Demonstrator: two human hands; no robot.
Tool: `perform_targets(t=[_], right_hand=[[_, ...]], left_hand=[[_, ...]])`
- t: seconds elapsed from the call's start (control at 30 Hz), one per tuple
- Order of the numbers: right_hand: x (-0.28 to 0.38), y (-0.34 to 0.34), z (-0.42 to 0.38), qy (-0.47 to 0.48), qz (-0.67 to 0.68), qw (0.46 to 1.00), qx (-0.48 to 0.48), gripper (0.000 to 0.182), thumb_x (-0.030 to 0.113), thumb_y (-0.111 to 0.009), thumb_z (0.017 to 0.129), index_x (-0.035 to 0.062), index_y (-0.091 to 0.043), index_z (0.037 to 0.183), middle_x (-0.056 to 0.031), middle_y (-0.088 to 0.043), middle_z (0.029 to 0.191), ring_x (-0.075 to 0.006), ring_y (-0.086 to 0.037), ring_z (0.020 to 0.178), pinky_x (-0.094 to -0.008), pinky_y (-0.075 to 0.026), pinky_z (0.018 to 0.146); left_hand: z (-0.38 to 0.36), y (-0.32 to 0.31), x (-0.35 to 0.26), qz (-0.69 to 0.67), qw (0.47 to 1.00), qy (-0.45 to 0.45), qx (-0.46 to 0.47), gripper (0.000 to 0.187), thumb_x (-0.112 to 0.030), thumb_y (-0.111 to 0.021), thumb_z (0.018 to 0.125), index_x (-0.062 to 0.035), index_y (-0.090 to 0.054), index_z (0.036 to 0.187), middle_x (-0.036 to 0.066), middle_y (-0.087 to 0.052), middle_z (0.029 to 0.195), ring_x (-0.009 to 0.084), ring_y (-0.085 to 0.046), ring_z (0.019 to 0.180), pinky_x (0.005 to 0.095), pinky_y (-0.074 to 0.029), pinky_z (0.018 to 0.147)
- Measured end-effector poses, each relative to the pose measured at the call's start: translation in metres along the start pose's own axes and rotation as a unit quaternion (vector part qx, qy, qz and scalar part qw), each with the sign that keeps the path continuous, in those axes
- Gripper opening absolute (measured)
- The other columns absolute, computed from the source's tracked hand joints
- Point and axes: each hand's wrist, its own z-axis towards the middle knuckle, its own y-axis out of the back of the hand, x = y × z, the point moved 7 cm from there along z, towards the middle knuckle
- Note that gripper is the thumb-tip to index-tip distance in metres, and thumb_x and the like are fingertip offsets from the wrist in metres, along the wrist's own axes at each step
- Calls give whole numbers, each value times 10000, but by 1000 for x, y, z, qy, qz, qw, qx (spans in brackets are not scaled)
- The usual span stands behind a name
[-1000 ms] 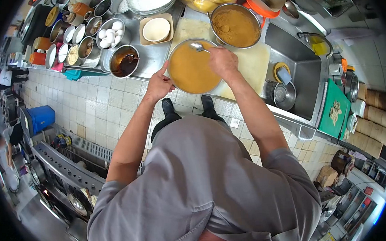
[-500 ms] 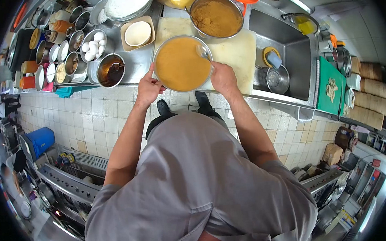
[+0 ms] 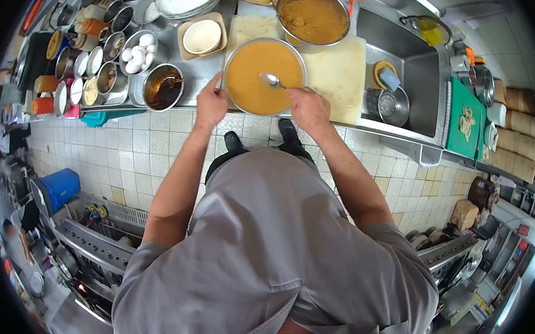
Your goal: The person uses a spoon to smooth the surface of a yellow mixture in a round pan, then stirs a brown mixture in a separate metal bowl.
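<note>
A round metal pan sits by the counter's front edge, overlapping a pale cutting board. A smooth layer of orange-tan mixture fills it. My right hand grips a metal spoon, whose bowl lies over the middle of the mixture. At the pan's left rim is my left hand, fingers curled and fingertips right at the edge. Behind the pan stands a metal bowl of coarser brown-orange mixture.
Left of the pan are a pot of dark sauce, a bowl of eggs and a pale dish. On the right, a sink holds a strainer. Beyond it lies a green board.
My right hand has brought the spoon from the pan's right rim in over its middle. My left hand has shifted slightly outward at the left rim. The whole view has shifted a little.
</note>
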Motion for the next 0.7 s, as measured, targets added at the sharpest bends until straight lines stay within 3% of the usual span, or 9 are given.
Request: perform_targets(t=[0.03,0.1,0.13,0.23,0.4,0.53,0.57,0.7], right_hand=[[2,-7,2,36,11,999,3,328,139,-609,967,235,-813,1205,-121,-790,1061,-334,-770,975,-497,-619,852],[10,-15,7,84,40,995,23,305,153,-597,987,180,-808,1206,-145,-791,1058,-354,-771,981,-501,-616,868],[15,-9,12,71,37,997,18,301,151,-595,987,163,-806,1200,-152,-790,1060,-362,-769,988,-505,-613,876],[30,-5,35,49,48,998,4,295,143,-586,982,123,-800,1185,-174,-786,1062,-386,-763,1002,-516,-605,894],[43,-49,67,109,101,989,23,274,170,-609,994,148,-809,1181,-204,-774,1075,-422,-738,998,-544,-581,905],[57,-10,48,124,41,975,180,300,156,-583,964,159,-829,1135,-172,-796,1069,-394,-753,1057,-521,-594,918],[49,-4,46,134,25,969,207,294,167,-593,964,173,-834,1131,-160,-799,1071,-388,-751,1069,-516,-594,918],[7,8,51,150,-4,968,203,276,197,-619,974,218,-836,1143,-119,-805,1088,-364,-746,1087,-502,-593,914]], left_hand=[[-14,-3,-7,-36,999,-22,-23,714,-115,-722,986,-98,-470,1655,141,-766,828,203,-737,730,373,-591,726],[-40,-17,-7,-30,999,10,11,833,-105,-728,1000,-62,-302,1715,142,-774,874,184,-744,722,348,-595,684],[-48,-24,-7,-34,999,16,26,887,-84,-712,1024,-63,-200,1749,137,-772,897,168,-742,698,320,-592,634],[-57,-33,-14,-130,987,84,34,934,-53,-685,1028,-55,-103,1758,145,-764,896,174,-739,704,317,-603,637],[-38,-24,-11,-86,992,71,63,929,-23,-648,1001,-66,-111,1758,128,-765,836,164,-737,677,330,-604,656],[-15,-6,-22,-80,988,86,96,912,-6,-613,1001,-137,-142,1771,117,-757,856,142,-722,687,334,-603,654],[-13,-1,-30,-87,989,88,78,839,-4,-611,1023,-200,-258,1759,110,-729,852,147,-710,678,315,-596,631],[1,9,-26,-21,996,82,42,762,-39,-669,993,-204,-432,1698,109,-782,917,141,-716,713,329,-591,695]])
